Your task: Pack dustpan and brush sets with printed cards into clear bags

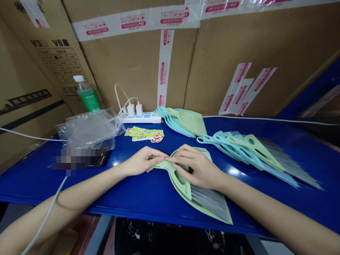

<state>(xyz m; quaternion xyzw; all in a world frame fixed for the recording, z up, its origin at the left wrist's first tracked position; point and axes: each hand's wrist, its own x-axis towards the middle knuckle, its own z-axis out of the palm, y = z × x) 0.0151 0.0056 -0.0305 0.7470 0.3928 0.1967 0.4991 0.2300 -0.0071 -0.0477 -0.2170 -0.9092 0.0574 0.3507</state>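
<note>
On the blue table (148,198) in front of me lies a pale green dustpan (203,152) with a matching green hand brush (196,194) on top of it, grey bristles pointing toward me. My left hand (143,161) pinches the tip of the green handle at the left. My right hand (198,166) rests over the brush and pan, fingers curled onto the handle beside my left fingertips.
A stack of teal and green dustpans (183,122) sits behind, a fan of brushes (255,152) to the right. Printed label cards (146,134), clear plastic bags (90,129), a power strip (140,117), a green bottle (86,95) and a phone (99,157) lie left. Cardboard boxes (228,60) wall the back.
</note>
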